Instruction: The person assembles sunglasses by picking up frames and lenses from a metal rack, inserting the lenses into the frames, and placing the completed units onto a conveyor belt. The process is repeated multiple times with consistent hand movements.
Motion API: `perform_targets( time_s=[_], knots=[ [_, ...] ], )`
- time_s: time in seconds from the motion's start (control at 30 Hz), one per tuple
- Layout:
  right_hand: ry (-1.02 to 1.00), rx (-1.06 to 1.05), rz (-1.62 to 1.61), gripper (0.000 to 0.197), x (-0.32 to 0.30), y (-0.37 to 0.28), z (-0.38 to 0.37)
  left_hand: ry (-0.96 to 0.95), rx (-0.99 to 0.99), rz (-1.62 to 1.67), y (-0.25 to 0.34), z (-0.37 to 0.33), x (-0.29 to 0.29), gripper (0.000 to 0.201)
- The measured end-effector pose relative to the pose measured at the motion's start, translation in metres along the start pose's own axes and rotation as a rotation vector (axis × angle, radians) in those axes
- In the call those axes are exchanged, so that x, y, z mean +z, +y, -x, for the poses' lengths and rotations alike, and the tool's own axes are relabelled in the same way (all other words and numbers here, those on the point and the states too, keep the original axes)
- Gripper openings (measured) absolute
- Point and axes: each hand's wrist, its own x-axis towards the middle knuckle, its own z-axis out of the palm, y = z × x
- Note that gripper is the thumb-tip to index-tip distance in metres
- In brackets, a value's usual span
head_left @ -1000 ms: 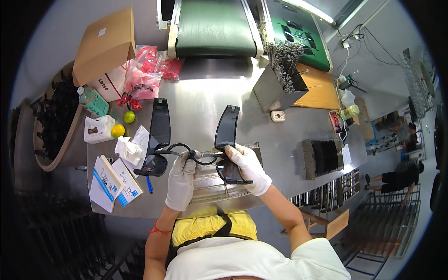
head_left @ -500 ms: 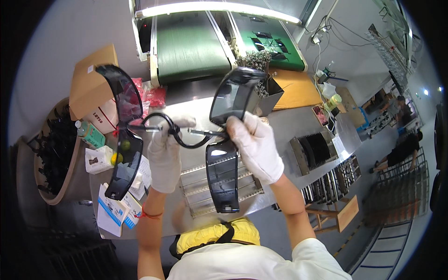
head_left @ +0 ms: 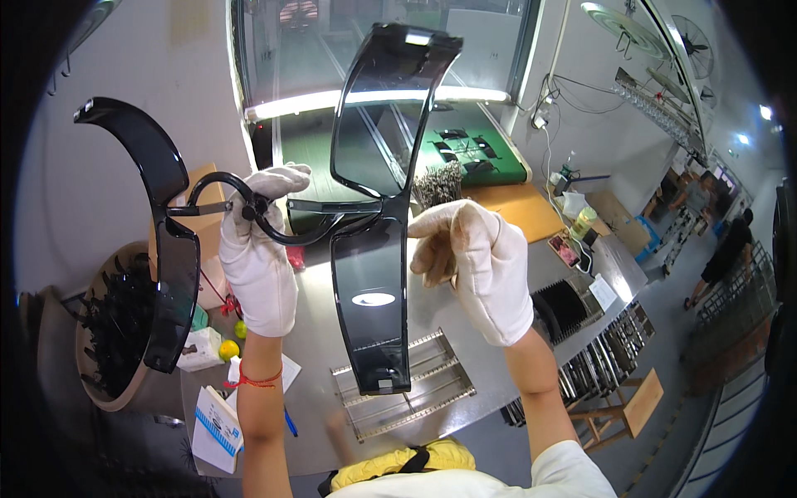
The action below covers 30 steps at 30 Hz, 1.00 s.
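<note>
A black plastic sprue (head_left: 257,212) with a curved, S-shaped middle carries several dark, glossy, curved lenses. Two lenses, an upper-left lens (head_left: 137,141) and a lower-left lens (head_left: 177,282), hang off its left end. At the right end sit a tall upper lens (head_left: 378,116) and a lower lens (head_left: 371,324). My left hand (head_left: 261,266), in a white glove, is closed around the sprue's middle. Also gloved, my right hand (head_left: 486,266) has its fingers curled beside the right-hand lenses' edge; what they hold, if anything, is hidden. Dark stains mark that glove's fingertips.
A metal rack (head_left: 403,390) lies on the steel table (head_left: 465,415). Left stands a round bin (head_left: 104,390) of black parts. Beyond are a green conveyor belt (head_left: 490,166) and a lit tube (head_left: 299,104). At right are a slotted black holder (head_left: 564,311) and a wooden stool (head_left: 643,402).
Both hands and the sprue have risen toward the camera. The right hand's grip at the right-hand lenses has shifted to beside their edge, fingers curled. My view has tilted up.
</note>
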Motion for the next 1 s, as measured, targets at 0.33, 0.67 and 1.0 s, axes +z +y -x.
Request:
perform_targets(
  time_s=[0.33,0.67,1.0],
  knots=[
    [-0.006,-0.029,-0.045,0.046,-0.006,0.004,0.004,-0.044,0.041,-0.091,0.012,0.000,0.022,0.035],
    [0.263,0.166,0.070,0.036,-0.007,0.041,0.023,-0.192,-0.371,0.150,-0.034,0.028,0.029,0.019],
    [0.054,0.198,0.034,0.058,-0.034,0.118,0.081,-0.008,0.079,-1.042,0.022,0.086,-0.086,0.021]
  ],
)
